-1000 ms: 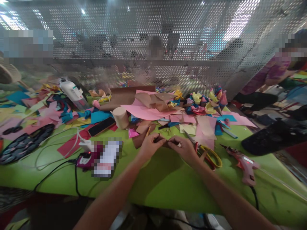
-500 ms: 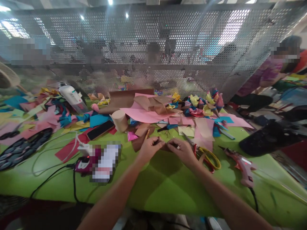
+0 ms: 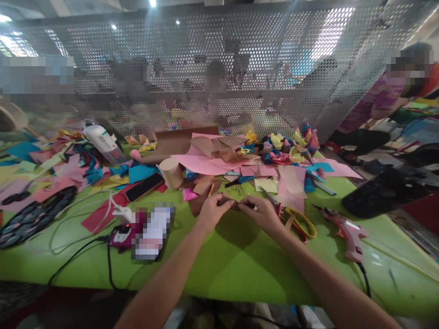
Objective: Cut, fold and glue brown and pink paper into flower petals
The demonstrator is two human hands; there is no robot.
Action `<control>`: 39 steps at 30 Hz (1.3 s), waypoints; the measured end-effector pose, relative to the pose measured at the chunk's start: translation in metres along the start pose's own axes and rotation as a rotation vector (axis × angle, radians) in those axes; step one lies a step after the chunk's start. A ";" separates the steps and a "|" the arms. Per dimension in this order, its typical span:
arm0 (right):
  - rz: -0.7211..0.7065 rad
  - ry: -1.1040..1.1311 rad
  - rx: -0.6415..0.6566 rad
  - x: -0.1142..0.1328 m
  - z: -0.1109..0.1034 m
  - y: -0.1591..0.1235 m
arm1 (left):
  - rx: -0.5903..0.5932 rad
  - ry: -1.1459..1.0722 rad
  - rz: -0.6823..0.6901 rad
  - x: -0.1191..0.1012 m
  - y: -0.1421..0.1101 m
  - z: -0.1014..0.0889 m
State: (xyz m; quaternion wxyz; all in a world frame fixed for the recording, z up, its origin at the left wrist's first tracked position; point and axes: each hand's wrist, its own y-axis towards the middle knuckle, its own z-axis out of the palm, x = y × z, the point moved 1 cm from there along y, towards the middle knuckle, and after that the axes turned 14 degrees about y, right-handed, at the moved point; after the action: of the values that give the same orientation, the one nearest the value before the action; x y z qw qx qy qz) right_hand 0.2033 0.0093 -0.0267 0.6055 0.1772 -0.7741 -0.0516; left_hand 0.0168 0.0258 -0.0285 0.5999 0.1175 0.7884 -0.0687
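Note:
Just past the middle of the green table, my left hand point(image 3: 213, 212) and my right hand point(image 3: 262, 214) face each other, fingertips a short gap apart. Between them is a small piece of brown paper point(image 3: 234, 204), pinched by both hands and partly covered by the fingers. A pencil point(image 3: 210, 190) and brown paper scraps lie behind my left hand. Close by my right hand rest scissors point(image 3: 302, 223) with yellow and red handles, partly under the wrist. Further right lies a pink hot glue gun point(image 3: 351, 233) with a black cord.
A pixelated phone point(image 3: 153, 234), a purple power adapter point(image 3: 125, 235) with cables and a dark phone point(image 3: 144, 187) lie left. Coloured paper, a beige roll point(image 3: 170, 173) and a bottle point(image 3: 104, 142) stand behind. A dark cylinder point(image 3: 380, 192) lies right; a person point(image 3: 384, 100) is beyond.
The view has tilted and shifted slightly. My hands keep their pinch on the brown paper, and more of it shows between the fingers now.

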 end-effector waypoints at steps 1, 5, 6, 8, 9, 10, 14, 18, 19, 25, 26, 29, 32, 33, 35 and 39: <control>0.002 0.003 0.006 0.000 0.000 0.000 | -0.001 -0.007 -0.006 0.001 0.000 0.000; 0.013 0.019 0.035 0.001 0.001 0.000 | -0.024 -0.022 -0.017 0.000 0.000 -0.002; 0.015 0.023 0.041 0.001 0.001 0.000 | -0.023 -0.016 -0.013 -0.001 0.000 -0.002; 0.021 0.032 0.047 0.000 0.001 -0.001 | -0.029 0.033 0.007 -0.004 -0.001 -0.003; 0.024 0.037 0.047 -0.001 0.001 -0.001 | -0.040 0.072 0.024 -0.005 -0.002 -0.003; 0.027 0.040 0.045 -0.001 0.002 -0.001 | -0.052 0.112 0.044 -0.007 -0.002 -0.003; 0.033 0.038 0.032 -0.004 0.001 -0.001 | -0.047 0.163 0.091 -0.011 -0.004 -0.001; 0.030 0.029 0.018 -0.004 0.000 0.000 | -0.055 0.094 0.045 -0.013 -0.004 -0.003; 0.027 0.029 0.019 -0.004 0.000 0.000 | -0.058 0.081 0.035 -0.012 -0.004 -0.003; 0.016 0.021 0.014 -0.003 0.003 -0.001 | -0.049 0.043 -0.006 -0.010 -0.002 -0.003; 0.015 0.021 0.012 -0.003 0.003 -0.001 | -0.048 0.042 -0.005 -0.009 -0.002 -0.003; 0.011 0.020 0.008 -0.002 0.004 -0.001 | -0.058 0.040 0.005 -0.009 -0.002 -0.002; 0.012 0.018 0.006 -0.002 0.004 -0.001 | -0.070 0.042 0.008 -0.009 -0.002 -0.002; 0.013 0.018 0.005 -0.001 0.004 -0.002 | -0.072 0.043 0.005 -0.010 -0.002 -0.003; 0.013 0.021 0.006 -0.001 0.005 -0.002 | -0.072 0.051 -0.006 -0.010 -0.002 -0.003; 0.015 0.026 0.009 0.000 0.005 -0.002 | -0.060 0.104 -0.003 -0.011 -0.003 -0.002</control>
State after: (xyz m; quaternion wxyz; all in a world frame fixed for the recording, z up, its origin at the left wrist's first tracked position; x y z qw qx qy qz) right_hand 0.1992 0.0068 -0.0285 0.6152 0.1746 -0.7677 -0.0412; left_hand 0.0169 0.0221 -0.0169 0.5615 0.1019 0.8202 -0.0397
